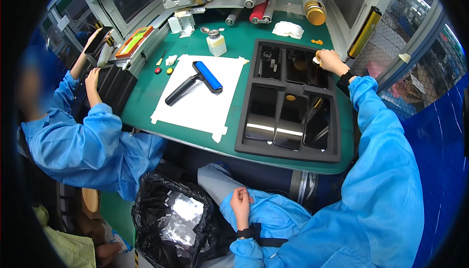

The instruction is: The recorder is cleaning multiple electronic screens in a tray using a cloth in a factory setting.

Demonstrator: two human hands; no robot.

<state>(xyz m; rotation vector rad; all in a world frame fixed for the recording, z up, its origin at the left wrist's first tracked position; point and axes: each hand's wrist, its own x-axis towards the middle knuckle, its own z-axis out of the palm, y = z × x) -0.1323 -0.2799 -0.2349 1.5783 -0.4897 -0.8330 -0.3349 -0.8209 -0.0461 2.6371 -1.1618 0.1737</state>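
Note:
My right hand (332,62) reaches to the far right of a black foam tray (337,136). Its fingers are pinched on a small white piece (316,61), whose kind is unclear, over a dark glass panel (318,76). Several more phone-sized dark panels, such as this one (261,111), lie in the tray's recesses. One panel (290,116) bears a small yellow round piece (290,97). My left hand (241,208) rests low over my lap, fingers curled in, with no object showing in it. Near that hand stands a bin lined with a black bag (146,209).
A blue roller (207,76) with a black handle lies on a taped white sheet (195,114). Behind are a pump bottle (216,43), a white cloth (288,29) and yellow bits (317,42). A co-worker in blue (93,136) handles a dark panel (97,41) at left.

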